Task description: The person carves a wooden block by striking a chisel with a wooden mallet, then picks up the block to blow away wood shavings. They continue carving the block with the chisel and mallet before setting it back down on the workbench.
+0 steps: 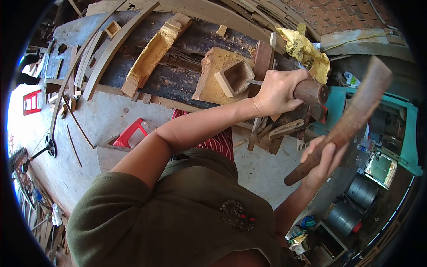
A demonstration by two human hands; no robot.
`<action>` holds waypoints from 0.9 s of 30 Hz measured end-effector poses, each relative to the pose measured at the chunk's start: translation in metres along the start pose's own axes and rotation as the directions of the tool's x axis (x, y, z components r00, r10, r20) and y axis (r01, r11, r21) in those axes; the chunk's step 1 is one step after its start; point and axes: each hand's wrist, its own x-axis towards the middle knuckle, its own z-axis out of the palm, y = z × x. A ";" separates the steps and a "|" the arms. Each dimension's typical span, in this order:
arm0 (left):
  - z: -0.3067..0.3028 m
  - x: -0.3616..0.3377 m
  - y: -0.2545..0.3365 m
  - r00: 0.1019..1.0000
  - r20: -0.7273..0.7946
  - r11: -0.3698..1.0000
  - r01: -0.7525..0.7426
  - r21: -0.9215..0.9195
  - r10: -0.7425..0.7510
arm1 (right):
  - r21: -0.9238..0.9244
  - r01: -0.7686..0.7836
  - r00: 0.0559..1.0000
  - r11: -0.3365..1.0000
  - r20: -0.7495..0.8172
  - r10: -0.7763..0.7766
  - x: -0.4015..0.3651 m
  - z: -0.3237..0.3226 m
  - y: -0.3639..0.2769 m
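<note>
My left hand [280, 91] is wrapped round the wooden handle of a chisel [315, 92]. The chisel's metal blade reaches left into a hollowed, angular wooden block [225, 84], its tip at the cavity's inner wall. That block rests tilted on a pale, dust-covered board [205, 84] on the workbench. In my right hand [322, 162] is a long wooden mallet [356, 109], gripped near its narrow lower end. Its broad end is raised to the right of the chisel handle, apart from it.
A roughly carved wooden trough [151, 55] and curved wood strips [113, 51] lie on the dark workbench [175, 84]. Beyond the block are a brown wood piece [263, 55] and a yellow sack [302, 46]. Scrap wood [284, 129] sits by the near edge; a red plastic stool [131, 132] stands below.
</note>
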 end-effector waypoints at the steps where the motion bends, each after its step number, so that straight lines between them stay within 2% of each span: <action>1: 0.000 0.000 0.002 1.000 0.030 1.000 -0.005 0.027 0.004 | 0.055 0.072 0.997 0.996 -0.026 -0.071 0.001 -0.002 -0.002; 2: -0.001 -0.001 0.004 0.998 0.060 0.999 -0.010 0.053 0.007 | 0.106 0.145 0.989 0.984 -0.056 -0.140 0.001 -0.005 -0.005; 3: 0.001 -0.005 -0.001 0.998 0.061 0.999 -0.011 0.051 0.007 | 0.152 0.150 0.988 0.977 -0.040 -0.146 0.002 -0.008 -0.011; 5: 0.000 -0.016 -0.019 0.990 0.104 0.990 0.082 0.113 -0.094 | 0.172 0.212 0.977 0.962 -0.032 -0.210 0.004 -0.008 -0.015; 6: 0.001 -0.019 -0.024 0.992 0.097 0.993 0.074 0.096 -0.083 | 0.171 0.218 0.976 0.961 -0.034 -0.216 0.007 -0.007 -0.014; 8: 0.001 -0.021 -0.022 0.991 0.103 0.993 0.075 0.095 -0.085 | -0.147 -0.011 0.988 0.989 0.148 0.033 0.007 0.000 -0.004; 9: 0.000 -0.020 -0.022 0.992 0.101 0.993 0.069 0.098 -0.079 | -0.240 0.014 0.981 0.971 0.191 0.033 0.008 0.004 0.013; 11: -0.001 -0.018 -0.020 0.994 0.101 0.996 0.041 0.079 -0.049 | 0.021 -0.120 0.982 0.993 0.152 0.116 0.004 0.006 0.014; 12: -0.002 -0.018 -0.022 0.993 0.107 0.995 0.036 0.092 -0.046 | 0.060 -0.100 0.992 0.993 0.083 0.094 0.004 0.007 0.012; 13: -0.005 -0.019 -0.021 0.992 0.114 0.995 0.047 0.091 -0.057 | 0.154 -0.057 0.996 0.987 0.073 0.046 0.007 0.004 0.016; 15: -0.007 -0.010 -0.021 0.996 0.067 0.997 0.058 0.057 -0.062 | 0.224 -0.040 0.999 0.974 0.028 0.034 0.009 0.000 0.009; 17: -0.021 0.002 -0.017 0.992 0.009 0.992 0.123 0.013 -0.123 | 0.185 -0.062 0.998 0.981 0.030 0.058 0.009 -0.005 0.015; 19: -0.038 0.028 -0.001 0.986 -0.128 0.988 0.088 -0.127 -0.104 | 0.148 -0.162 0.985 0.976 0.075 0.152 0.006 -0.012 0.036; 20: -0.051 0.039 0.008 0.986 -0.110 0.990 0.118 -0.082 -0.127 | 0.097 -0.187 0.981 0.978 0.072 0.180 0.005 -0.006 0.049; 21: -0.062 0.050 0.018 0.973 -0.066 0.967 0.208 -0.150 -0.220 | 0.048 -0.211 0.976 0.976 0.066 0.208 0.006 0.001 0.063; 23: -0.085 0.066 0.029 0.967 0.111 0.973 0.232 -0.016 -0.229 | -0.016 -0.363 0.926 0.932 0.106 0.363 0.000 0.011 0.101; 24: -0.093 0.065 0.018 0.953 0.192 0.969 0.211 0.131 -0.234 | -0.111 -0.294 0.945 0.949 0.117 0.306 -0.003 0.014 0.142; 25: -0.099 0.058 0.011 0.954 0.203 0.971 0.196 0.139 -0.222 | -0.202 -0.221 0.959 0.954 0.133 0.251 -0.005 0.017 0.171; 26: -0.104 0.048 0.004 0.915 0.307 0.913 0.132 0.387 -0.262 | -0.159 -0.334 0.926 0.929 0.127 0.354 -0.009 0.028 0.163; 27: -0.106 0.038 -0.003 0.863 0.391 0.800 0.025 0.599 -0.320 | -0.271 -0.358 0.905 0.894 0.133 0.403 -0.011 0.030 0.174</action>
